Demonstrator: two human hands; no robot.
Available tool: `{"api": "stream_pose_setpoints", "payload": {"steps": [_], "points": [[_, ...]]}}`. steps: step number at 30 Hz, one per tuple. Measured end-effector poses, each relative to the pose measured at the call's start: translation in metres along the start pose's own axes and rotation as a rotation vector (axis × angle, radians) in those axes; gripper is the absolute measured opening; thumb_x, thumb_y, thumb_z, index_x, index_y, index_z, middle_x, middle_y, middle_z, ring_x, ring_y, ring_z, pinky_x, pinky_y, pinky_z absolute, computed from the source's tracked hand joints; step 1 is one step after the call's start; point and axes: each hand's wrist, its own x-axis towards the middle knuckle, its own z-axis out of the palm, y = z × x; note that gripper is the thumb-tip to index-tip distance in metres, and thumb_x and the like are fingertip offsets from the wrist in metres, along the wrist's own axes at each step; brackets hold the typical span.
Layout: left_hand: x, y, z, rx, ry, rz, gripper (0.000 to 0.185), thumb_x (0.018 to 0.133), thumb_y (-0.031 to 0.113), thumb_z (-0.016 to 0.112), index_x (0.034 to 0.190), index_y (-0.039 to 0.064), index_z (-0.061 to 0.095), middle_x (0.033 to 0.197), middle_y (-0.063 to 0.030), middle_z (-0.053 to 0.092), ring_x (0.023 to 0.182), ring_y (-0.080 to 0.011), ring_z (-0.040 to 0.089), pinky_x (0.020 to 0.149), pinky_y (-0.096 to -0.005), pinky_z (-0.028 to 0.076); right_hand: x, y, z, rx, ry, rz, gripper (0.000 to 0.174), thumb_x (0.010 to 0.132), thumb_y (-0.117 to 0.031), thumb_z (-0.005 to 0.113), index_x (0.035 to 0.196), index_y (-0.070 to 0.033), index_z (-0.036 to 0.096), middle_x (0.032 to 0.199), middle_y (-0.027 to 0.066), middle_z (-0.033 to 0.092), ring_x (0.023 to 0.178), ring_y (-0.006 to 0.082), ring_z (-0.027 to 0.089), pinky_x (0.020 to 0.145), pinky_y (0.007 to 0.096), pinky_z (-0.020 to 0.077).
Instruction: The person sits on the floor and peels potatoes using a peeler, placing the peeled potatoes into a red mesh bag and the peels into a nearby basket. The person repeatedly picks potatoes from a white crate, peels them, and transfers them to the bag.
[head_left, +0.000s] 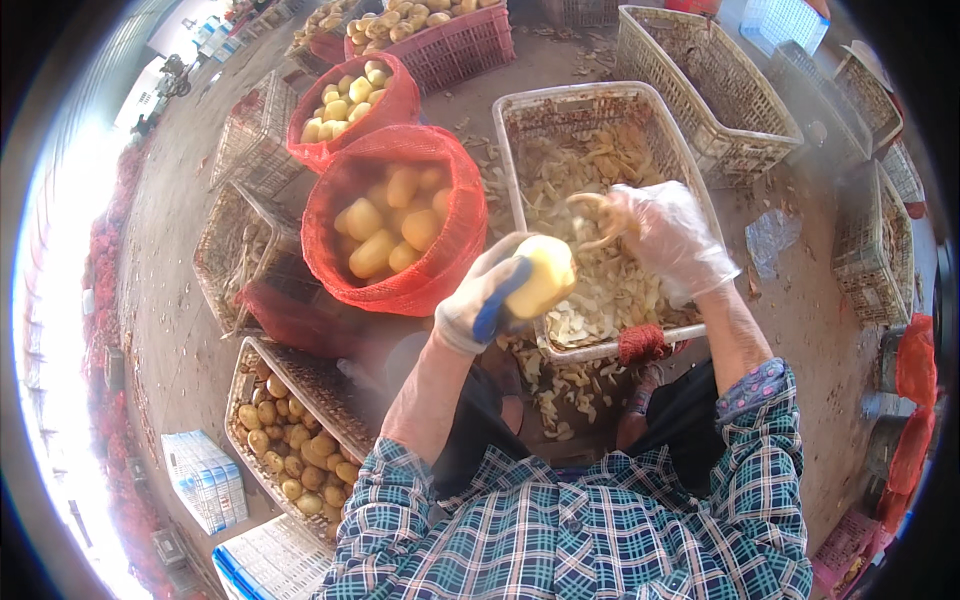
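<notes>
My left hand (484, 292), in a white and blue work glove, holds a peeled potato (541, 276) near the left edge of the peelings crate. My right hand (664, 232), in a clear plastic glove, grips a peeler (600, 221) whose looped frame is blurred, just right of the potato. Below both hands, potato peelings (600, 296) lie in a dirty plastic crate (507, 157) with a red mesh wrap on its near rim. To the left, a tub lined with red mesh (469, 217) holds peeled potatoes (367, 217) in cloudy liquid.
A second red mesh-lined container (405, 86) holds peeled potatoes. Unpeeled potatoes (300, 442) fill part of a crate at lower left; more are heaped in a pink crate (465, 45) at the top. Another crate (750, 142) stands to the right, near a plastic bag (772, 238) on the floor.
</notes>
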Motion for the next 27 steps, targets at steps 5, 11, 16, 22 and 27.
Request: {"api": "stream_pose_setpoints", "payload": {"steps": [5,11,16,22,27], "points": [[-0.007,0.0,-0.015,-0.09,0.009,0.001,0.061,0.098,0.041,0.062,0.139,-0.002,0.048,0.126,-0.0163,0.062,0.105,-0.024,0.066,0.074,-0.0333,0.055,-0.006,-0.017,-0.005,0.206,0.037,0.072,0.007,0.091,-0.009,0.062,0.095,-0.004,0.063,0.081,0.0167,0.063,0.075,0.0349,0.063,0.068,0.0409,0.0488],[-0.01,-0.004,-0.018,-0.209,0.016,-0.046,0.059,0.102,0.049,0.054,0.14,0.004,0.048,0.119,-0.0116,0.064,0.081,-0.0173,0.062,0.058,-0.0252,0.046,0.006,-0.034,-0.02,0.24,0.028,-0.124,0.02,0.079,-0.008,0.07,0.098,-0.008,0.067,0.079,0.0152,0.067,0.076,0.0384,0.066,0.067,0.0425,0.0524],[-0.008,0.007,-0.006,-0.014,0.001,-0.095,0.06,0.101,0.052,0.052,0.135,0.002,0.052,0.116,-0.0104,0.065,0.079,-0.0148,0.062,0.057,-0.0239,0.047,0.01,-0.046,-0.01,0.122,0.068,-0.361,0.011,0.076,-0.01,0.072,0.086,-0.014,0.068,0.073,0.0089,0.066,0.071,0.0314,0.065,0.067,0.0418,0.0523],[-0.016,-0.004,-0.023,-0.194,0.032,-0.06,0.071,0.098,0.06,0.051,0.137,0.001,0.052,0.111,-0.0138,0.068,0.066,-0.0179,0.059,0.043,-0.0243,0.04,-0.007,-0.002,-0.014,0.016,0.064,-0.078,0.009,0.092,-0.017,0.063,0.087,-0.01,0.064,0.07,0.012,0.065,0.063,0.0333,0.065,0.058,0.0435,0.0504],[0.001,-0.001,-0.028,-0.269,0.017,0.083,0.056,0.105,0.046,0.048,0.135,0.0,0.052,0.12,-0.0097,0.064,0.104,-0.0193,0.063,0.087,-0.0312,0.05,-0.003,-0.016,-0.002,0.246,0.065,0.06,0.008,0.087,-0.012,0.066,0.093,-0.007,0.063,0.074,0.0144,0.065,0.068,0.0351,0.065,0.062,0.0431,0.0506]]}}
